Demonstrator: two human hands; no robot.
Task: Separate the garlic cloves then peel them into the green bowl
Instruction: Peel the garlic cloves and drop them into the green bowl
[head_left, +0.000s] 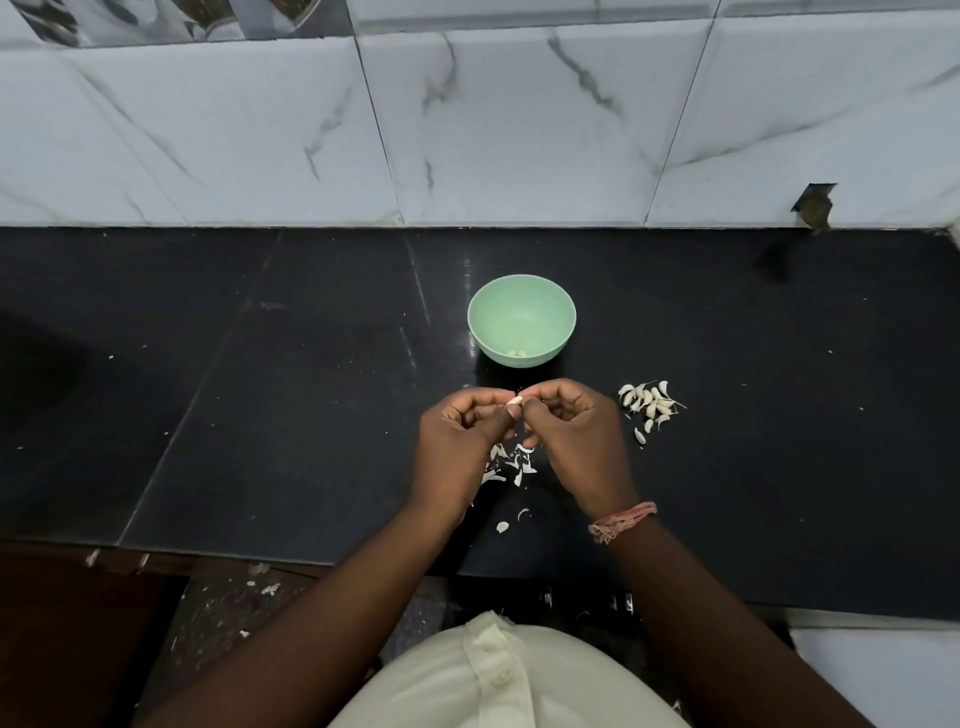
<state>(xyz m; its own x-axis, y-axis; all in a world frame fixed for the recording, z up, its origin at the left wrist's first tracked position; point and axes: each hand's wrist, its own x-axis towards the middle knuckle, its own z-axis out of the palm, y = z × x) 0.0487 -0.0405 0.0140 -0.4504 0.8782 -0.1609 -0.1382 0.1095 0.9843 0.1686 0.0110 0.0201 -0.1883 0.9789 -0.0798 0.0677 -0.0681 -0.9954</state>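
A small green bowl (521, 291) stands on the black counter, with a couple of peeled cloves (518, 354) at its bottom. Just in front of it, my left hand (462, 441) and my right hand (571, 431) meet over the counter. Both pinch one pale garlic clove (515, 400) between thumb and fingertips. To the right of my right hand lies a heap of several unpeeled cloves (649, 402). White skin scraps (511, 464) lie scattered under and between my hands.
The black counter (260, 389) runs wide to both sides and ends at a marble-tiled wall (467, 130) behind the bowl. More skin bits (503, 527) lie near the front edge, and some on the floor at the lower left.
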